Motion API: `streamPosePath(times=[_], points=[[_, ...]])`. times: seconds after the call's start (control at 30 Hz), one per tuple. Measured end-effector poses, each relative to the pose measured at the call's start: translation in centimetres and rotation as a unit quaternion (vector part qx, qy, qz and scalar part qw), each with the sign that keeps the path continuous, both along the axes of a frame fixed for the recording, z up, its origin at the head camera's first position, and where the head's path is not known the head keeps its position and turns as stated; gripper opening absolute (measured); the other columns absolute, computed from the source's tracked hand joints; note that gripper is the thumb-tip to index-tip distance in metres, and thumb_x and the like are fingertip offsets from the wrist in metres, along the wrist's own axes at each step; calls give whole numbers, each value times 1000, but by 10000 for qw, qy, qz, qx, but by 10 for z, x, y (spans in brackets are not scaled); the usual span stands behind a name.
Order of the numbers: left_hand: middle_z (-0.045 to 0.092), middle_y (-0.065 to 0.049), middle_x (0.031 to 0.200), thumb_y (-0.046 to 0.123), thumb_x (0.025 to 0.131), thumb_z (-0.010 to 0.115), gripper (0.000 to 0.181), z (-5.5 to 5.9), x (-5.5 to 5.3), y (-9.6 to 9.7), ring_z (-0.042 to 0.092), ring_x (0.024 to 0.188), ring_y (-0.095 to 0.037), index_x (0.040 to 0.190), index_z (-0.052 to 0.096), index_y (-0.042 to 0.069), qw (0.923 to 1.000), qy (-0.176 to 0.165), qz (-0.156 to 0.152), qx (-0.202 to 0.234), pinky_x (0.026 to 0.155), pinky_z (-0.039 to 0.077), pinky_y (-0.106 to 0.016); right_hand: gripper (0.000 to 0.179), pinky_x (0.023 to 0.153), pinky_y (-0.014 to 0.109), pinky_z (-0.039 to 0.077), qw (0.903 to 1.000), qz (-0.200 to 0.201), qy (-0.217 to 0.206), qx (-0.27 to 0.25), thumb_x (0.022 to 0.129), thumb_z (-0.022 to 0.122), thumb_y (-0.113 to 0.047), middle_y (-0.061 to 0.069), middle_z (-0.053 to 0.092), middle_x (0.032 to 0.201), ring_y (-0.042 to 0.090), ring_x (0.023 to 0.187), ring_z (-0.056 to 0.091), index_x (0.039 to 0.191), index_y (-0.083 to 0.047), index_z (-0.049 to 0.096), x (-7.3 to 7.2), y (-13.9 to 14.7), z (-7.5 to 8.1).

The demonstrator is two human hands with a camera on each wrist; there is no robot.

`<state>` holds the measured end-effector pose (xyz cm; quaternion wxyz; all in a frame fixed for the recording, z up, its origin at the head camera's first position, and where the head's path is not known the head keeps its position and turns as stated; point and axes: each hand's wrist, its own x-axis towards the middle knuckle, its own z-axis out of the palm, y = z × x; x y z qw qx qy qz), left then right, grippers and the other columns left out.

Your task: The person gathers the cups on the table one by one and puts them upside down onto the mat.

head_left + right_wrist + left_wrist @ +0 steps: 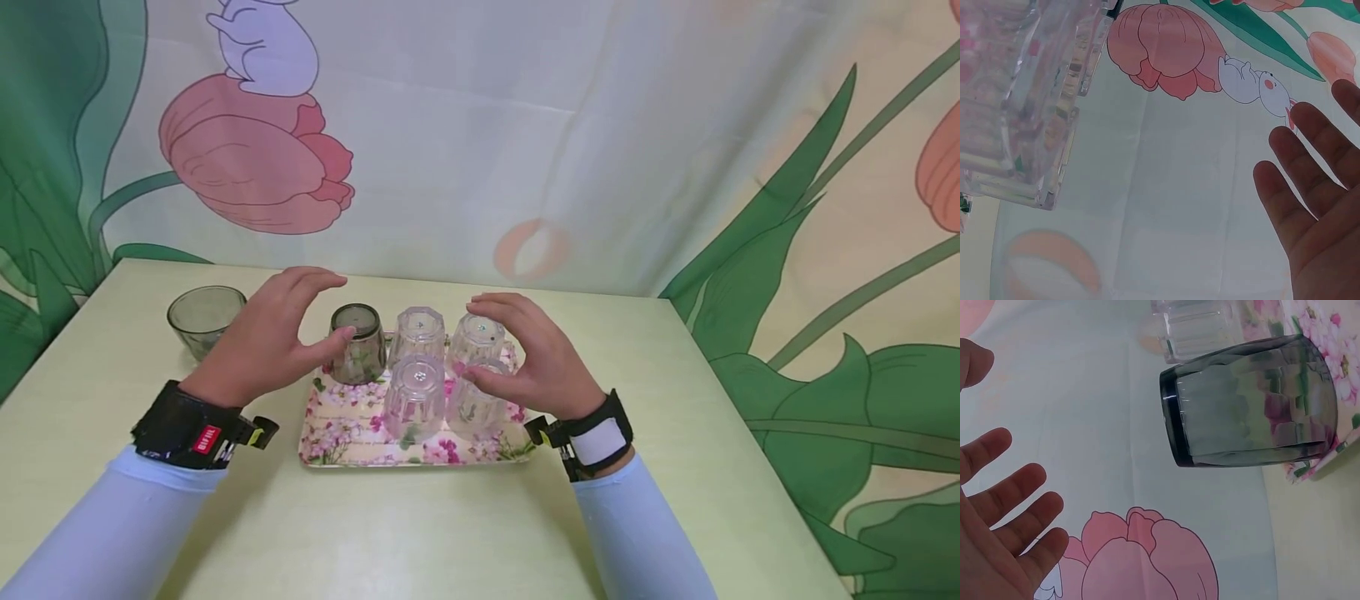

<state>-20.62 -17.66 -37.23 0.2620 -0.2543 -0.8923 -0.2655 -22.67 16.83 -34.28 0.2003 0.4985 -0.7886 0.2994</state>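
A floral tray (337,450) holds several upside-down glasses. At its back left stands a smoky dark glass (358,354), which fills the middle of the left wrist view. Clear faceted glasses (415,400) fill the centre and right of the tray. My left hand (266,337) hovers beside the dark glass, fingers spread and holding nothing; its thumb tip overlaps that glass in the head view. Over the right-hand clear glasses is my right hand (536,358), fingers apart and empty. In the right wrist view its fingers (1310,187) stay away from the clear glasses (1016,94).
A smoky glass bowl (202,317) stands upright left of the tray, partly behind my left hand. The pale table (360,533) ends at the back against a printed curtain (450,167) with flowers and a rabbit.
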Motion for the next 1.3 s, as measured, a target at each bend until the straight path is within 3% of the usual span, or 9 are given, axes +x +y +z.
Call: streamPosePath(times=[0.33, 0.83, 1.3], points=[[58, -13, 133, 30, 86, 76, 57, -6, -4, -8, 51, 127, -33, 134, 58, 6, 9999, -107, 107, -81, 106, 42, -54, 61, 110, 37, 45, 10000, 35, -14, 83, 87, 74, -37, 9, 56, 138, 21, 131, 51, 139, -10, 55, 2, -2, 1], [60, -15, 133, 30, 86, 76, 56, -11, -10, -23, 52, 126, -37, 133, 58, 5, 9977, -251, 538, -335, 105, 43, -56, 63, 110, 38, 44, 10000, -20, -13, 46, 84, 78, -28, 9, 56, 139, 23, 131, 51, 140, -10, 54, 2, 0, 1], [60, -19, 129, 36, 87, 74, 57, -18, -15, -40, 52, 124, -40, 131, 59, 3, 9942, -360, 847, -548, 103, 42, -59, 59, 110, 37, 44, 10000, 4, -36, 49, 87, 74, -30, 9, 57, 138, 22, 130, 52, 139, -10, 55, 1, 1, 1]])
